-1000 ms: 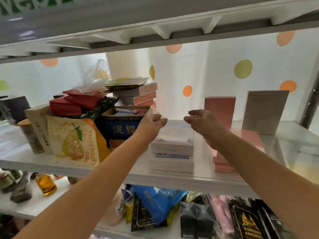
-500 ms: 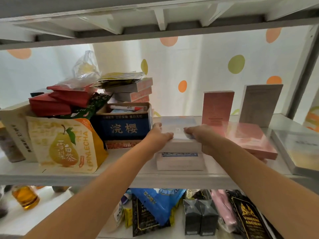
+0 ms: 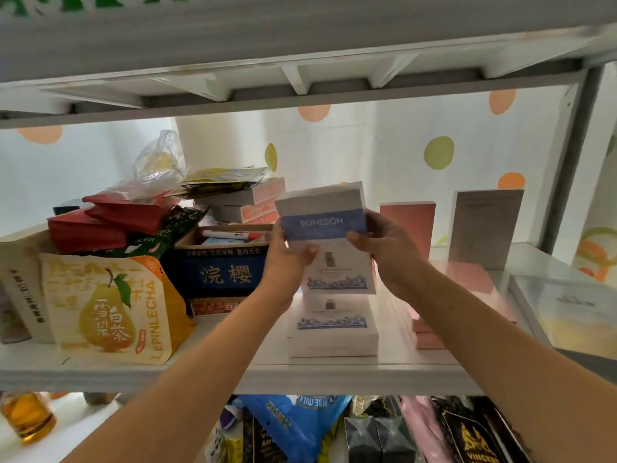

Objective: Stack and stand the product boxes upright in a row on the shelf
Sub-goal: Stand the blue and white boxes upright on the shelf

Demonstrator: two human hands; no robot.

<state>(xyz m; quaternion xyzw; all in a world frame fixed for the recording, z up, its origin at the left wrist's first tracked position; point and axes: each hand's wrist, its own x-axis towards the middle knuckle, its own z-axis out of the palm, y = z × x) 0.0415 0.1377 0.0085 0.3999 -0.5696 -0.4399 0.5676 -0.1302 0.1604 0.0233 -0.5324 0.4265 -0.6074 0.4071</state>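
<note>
White box (image 3: 322,225): held upright above the shelf (image 3: 233,372), centre, directly over a flat stack of matching white boxes (image 3: 332,329).
Left hand (image 3: 288,259): fingers curled round the box's left edge.
Right hand (image 3: 387,252): gripping its right edge.
Box label: blue band reading "ROMESON", with a bottle picture below; the smaller print is illegible.
Far right: pink box (image 3: 409,225) and grey box (image 3: 485,225), both standing.
Left: pear pouch (image 3: 110,305) marked "LEPINLECHA"; blue carton (image 3: 223,272) marked "浣樱".
</note>
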